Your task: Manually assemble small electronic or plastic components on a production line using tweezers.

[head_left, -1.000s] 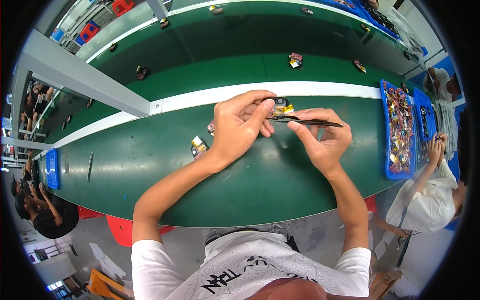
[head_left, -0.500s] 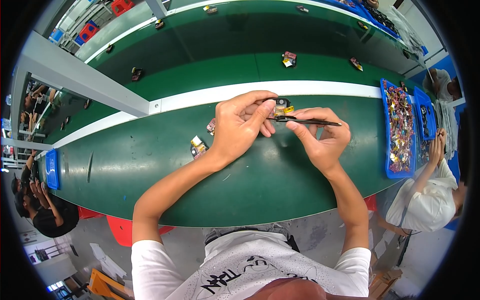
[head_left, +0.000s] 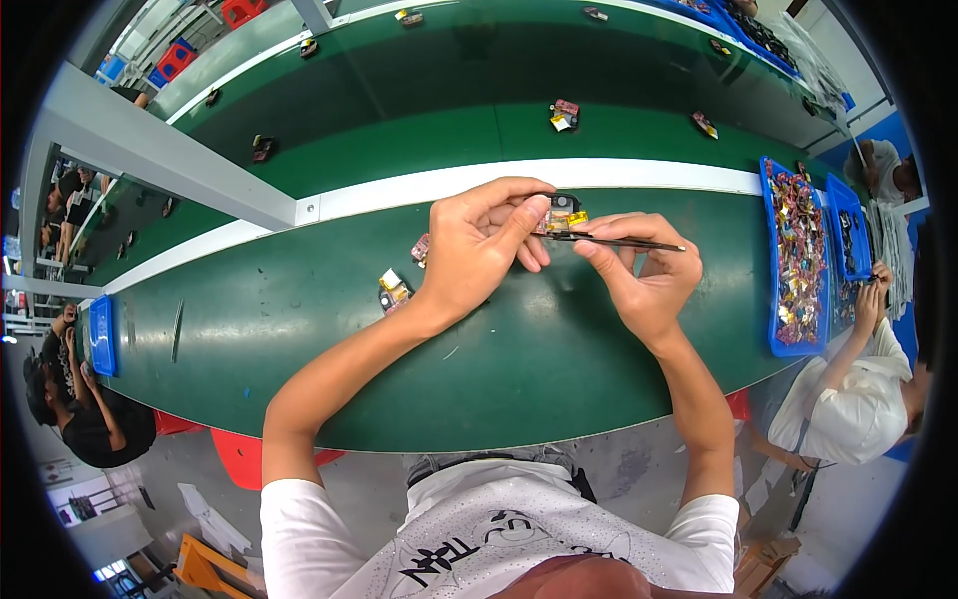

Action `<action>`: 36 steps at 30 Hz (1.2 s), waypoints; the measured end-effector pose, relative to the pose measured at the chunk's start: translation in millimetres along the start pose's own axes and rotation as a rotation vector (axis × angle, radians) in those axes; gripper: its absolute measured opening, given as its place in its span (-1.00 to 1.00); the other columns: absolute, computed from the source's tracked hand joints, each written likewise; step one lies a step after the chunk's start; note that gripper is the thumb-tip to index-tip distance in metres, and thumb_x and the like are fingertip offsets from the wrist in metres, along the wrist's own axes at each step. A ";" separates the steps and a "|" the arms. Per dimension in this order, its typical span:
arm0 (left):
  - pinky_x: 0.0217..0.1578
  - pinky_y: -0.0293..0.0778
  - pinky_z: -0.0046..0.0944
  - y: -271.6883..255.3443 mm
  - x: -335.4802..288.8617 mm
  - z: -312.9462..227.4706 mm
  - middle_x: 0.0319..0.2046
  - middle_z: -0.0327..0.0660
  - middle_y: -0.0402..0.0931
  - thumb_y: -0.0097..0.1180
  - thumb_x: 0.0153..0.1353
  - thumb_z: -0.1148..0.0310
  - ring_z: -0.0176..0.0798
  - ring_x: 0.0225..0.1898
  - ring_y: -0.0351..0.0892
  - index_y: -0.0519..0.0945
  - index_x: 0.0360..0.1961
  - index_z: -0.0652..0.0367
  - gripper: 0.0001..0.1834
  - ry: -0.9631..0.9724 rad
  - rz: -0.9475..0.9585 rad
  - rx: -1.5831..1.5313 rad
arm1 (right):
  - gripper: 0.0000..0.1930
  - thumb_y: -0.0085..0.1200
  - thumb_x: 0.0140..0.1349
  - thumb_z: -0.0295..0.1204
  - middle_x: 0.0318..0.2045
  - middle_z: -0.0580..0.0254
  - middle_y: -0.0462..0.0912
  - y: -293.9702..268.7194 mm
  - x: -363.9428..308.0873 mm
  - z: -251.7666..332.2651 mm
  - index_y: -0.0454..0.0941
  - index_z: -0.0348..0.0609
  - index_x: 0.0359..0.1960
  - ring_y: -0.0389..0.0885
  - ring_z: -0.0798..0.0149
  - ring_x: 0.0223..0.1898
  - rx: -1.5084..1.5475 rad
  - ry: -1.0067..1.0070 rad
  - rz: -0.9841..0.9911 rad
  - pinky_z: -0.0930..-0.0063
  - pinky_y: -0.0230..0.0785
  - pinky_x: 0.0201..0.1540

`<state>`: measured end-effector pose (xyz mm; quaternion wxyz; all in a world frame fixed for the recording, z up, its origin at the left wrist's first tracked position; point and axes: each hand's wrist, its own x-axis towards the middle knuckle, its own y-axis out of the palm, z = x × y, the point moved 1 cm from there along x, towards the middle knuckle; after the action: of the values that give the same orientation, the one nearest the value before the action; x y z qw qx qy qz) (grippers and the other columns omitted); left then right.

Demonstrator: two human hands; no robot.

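Left hand [head_left: 474,250] gripping small part [head_left: 562,215], right hand [head_left: 639,275] pinching tweezers [head_left: 619,242]; parts-filled blue tray [head_left: 770,260] nearby.

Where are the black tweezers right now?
In the head view, the black tweezers sit right of centre, pinched in the right hand, tips at the small part held by the left hand.

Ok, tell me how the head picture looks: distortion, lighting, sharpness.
Head view: strong fisheye, so the white strip along the green bench bows and the corners go black; light is even and bright, with soft shadows under the left hand and right hand; the small part and tweezers look sharp; rim figures are stretched.
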<state>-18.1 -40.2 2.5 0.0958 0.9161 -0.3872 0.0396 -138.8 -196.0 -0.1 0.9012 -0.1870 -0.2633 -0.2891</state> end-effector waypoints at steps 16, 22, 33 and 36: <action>-0.54 0.58 -0.41 5.9 0.9 -2.2 -0.44 -0.05 0.67 0.12 0.40 0.51 -0.34 -0.54 0.66 0.63 -0.05 0.48 -0.78 -0.036 -0.034 -0.054 | -0.81 0.47 0.01 -0.62 -0.33 0.20 0.81 -1.6 0.0 2.0 0.73 -0.23 -0.33 0.24 0.66 -0.74 -0.052 -0.021 0.011 0.70 0.06 -0.64; -0.53 0.60 -0.39 5.1 0.3 -1.9 -0.39 0.00 0.68 0.12 0.42 0.50 -0.31 -0.53 0.67 0.61 -0.02 0.50 -0.76 -0.054 -0.026 -0.048 | -0.82 0.47 0.02 -0.62 -0.33 0.21 0.81 -0.6 -0.6 1.5 0.73 -0.23 -0.34 0.24 0.67 -0.74 -0.036 -0.011 0.005 0.70 0.05 -0.65; -0.50 0.64 -0.36 -0.3 6.6 -6.0 -0.35 -0.01 0.68 0.16 0.41 0.47 -0.29 -0.49 0.69 0.56 0.06 0.50 -0.69 -0.152 0.096 -0.024 | -0.83 0.45 -0.02 -0.66 -0.34 0.22 0.82 -0.1 1.3 1.6 0.72 -0.18 -0.41 0.23 0.63 -0.77 -0.096 -0.079 0.010 0.67 0.07 -0.66; -0.48 0.64 -0.35 -0.3 7.1 -6.4 -0.37 -0.04 0.67 0.18 0.38 0.49 -0.29 -0.48 0.69 0.56 0.06 0.50 -0.68 -0.190 0.086 0.014 | -0.83 0.44 -0.02 -0.67 -0.36 0.22 0.82 1.1 2.3 1.3 0.72 -0.17 -0.42 0.22 0.62 -0.78 -0.107 -0.122 0.023 0.66 0.08 -0.66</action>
<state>-12.9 -43.7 9.8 0.0507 0.8989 -0.4332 -0.0407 -137.0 -195.5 2.1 0.8756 -0.2551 -0.2995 -0.2803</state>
